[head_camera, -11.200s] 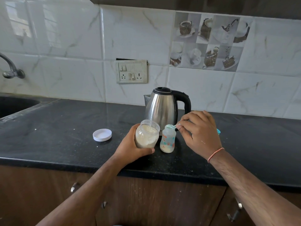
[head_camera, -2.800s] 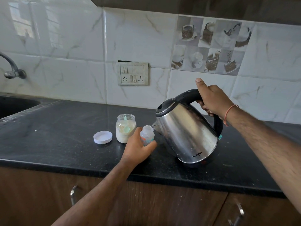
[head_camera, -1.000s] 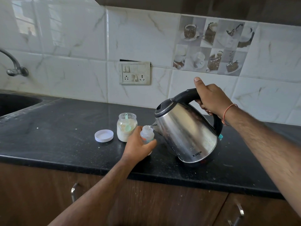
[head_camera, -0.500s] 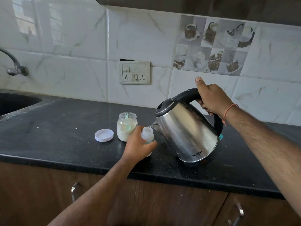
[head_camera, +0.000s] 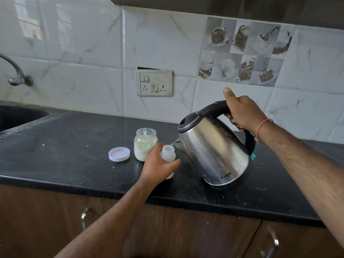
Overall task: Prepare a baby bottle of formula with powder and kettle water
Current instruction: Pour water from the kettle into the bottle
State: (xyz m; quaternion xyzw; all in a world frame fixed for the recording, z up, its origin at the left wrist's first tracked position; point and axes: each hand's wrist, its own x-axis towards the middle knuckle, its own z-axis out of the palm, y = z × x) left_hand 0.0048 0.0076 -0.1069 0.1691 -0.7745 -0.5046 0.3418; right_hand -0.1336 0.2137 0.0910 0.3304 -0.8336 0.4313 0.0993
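Your left hand [head_camera: 158, 167] grips the upright baby bottle [head_camera: 168, 155] on the desk [head_camera: 74, 149]; your right hand [head_camera: 242, 112] holds the tilted kettle [head_camera: 212, 149], spout just over the bottle's mouth.

On the black counter [head_camera: 55, 155] there was one steel kettle [head_camera: 214, 151], one baby bottle [head_camera: 168, 152], one glass jar of powder [head_camera: 143, 148] with one green scoop [head_camera: 146, 144] in it, and one white lid [head_camera: 119, 154]. Two hands showed, left hand [head_camera: 158, 168] and right hand [head_camera: 242, 112]. The wall carried one switch plate [head_camera: 155, 83] and one tap [head_camera: 15, 71]. Three cabinet handles [head_camera: 84, 216] showed below.
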